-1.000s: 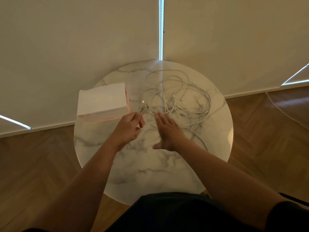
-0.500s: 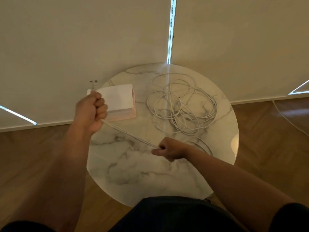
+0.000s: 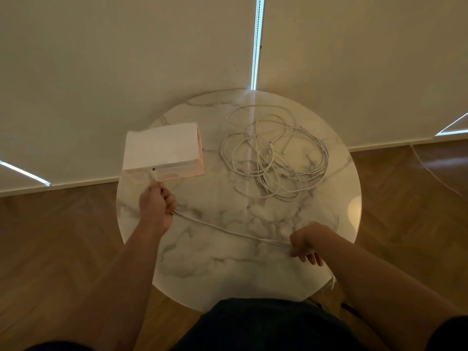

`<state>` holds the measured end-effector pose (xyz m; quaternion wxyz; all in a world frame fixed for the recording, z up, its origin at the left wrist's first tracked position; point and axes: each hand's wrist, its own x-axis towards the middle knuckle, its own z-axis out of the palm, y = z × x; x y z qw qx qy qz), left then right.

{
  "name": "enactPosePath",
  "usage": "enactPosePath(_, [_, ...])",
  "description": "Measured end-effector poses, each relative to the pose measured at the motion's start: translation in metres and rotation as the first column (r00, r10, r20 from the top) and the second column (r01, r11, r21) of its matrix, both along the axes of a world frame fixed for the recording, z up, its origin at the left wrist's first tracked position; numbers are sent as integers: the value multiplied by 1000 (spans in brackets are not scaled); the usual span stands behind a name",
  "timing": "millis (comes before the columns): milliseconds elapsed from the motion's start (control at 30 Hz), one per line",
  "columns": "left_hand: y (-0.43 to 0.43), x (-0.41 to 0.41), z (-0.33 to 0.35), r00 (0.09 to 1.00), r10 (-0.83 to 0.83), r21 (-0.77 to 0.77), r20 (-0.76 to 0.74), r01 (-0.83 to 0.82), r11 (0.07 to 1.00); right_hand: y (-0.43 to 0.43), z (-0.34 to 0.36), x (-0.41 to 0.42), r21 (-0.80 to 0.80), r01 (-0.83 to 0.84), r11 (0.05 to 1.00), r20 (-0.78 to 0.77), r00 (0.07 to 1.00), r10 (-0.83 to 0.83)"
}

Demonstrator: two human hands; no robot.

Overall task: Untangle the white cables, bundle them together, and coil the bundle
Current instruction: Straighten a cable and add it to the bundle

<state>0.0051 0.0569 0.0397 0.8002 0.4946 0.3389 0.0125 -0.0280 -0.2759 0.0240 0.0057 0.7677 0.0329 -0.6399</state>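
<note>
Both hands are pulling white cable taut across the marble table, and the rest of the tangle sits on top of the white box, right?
Not quite. In the head view the tangle lies on the marble table, right of the white box, not on it. The left hand and right hand do hold the cable taut.

The person wears a dark, near-black garment (image 3: 255, 325) over the torso. A dark left sleeve (image 3: 58, 348) and right sleeve (image 3: 449, 334) end high up; the forearms, left hand (image 3: 157, 206) and right hand (image 3: 306, 243) are bare.
</note>
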Motion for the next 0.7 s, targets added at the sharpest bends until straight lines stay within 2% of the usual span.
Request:
enactPosePath(100, [4, -8, -18, 999, 7, -44, -38, -9, 999, -8, 1, -8, 5, 6, 1000, 120, 993, -7])
enactPosePath(233, [36, 4, -24, 992, 119, -34, -46, -121, 992, -20, -3, -13, -42, 160, 986, 16, 987, -159])
enactPosePath(300, [51, 13, -24, 982, 185, -33, -42, -186, 982, -22, 2, -11, -70, 164, 984, -55, 984, -168])
enactPosePath(367, [62, 22, -23, 976, 214, -25, -32, -215, 976, -24, 7, -11, -72, 156, 985, -57, 985, -160])
enactPosePath(467, [58, 26, -23, 984, 180, 6, -6, -180, 984, -26, 1, -10, -62, 3, 998, 99, 995, 3])
enactPosePath(567, [32, 16, -20, 997, 69, -4, 25, -69, 998, -24, -14, -10, -82, -116, 990, 292, 947, 135])
enactPosePath(700, [2, -1, -18, 1000, -10, -37, 27, 11, 999, -4, -29, -2, 46, -142, 989, 508, 856, 99])
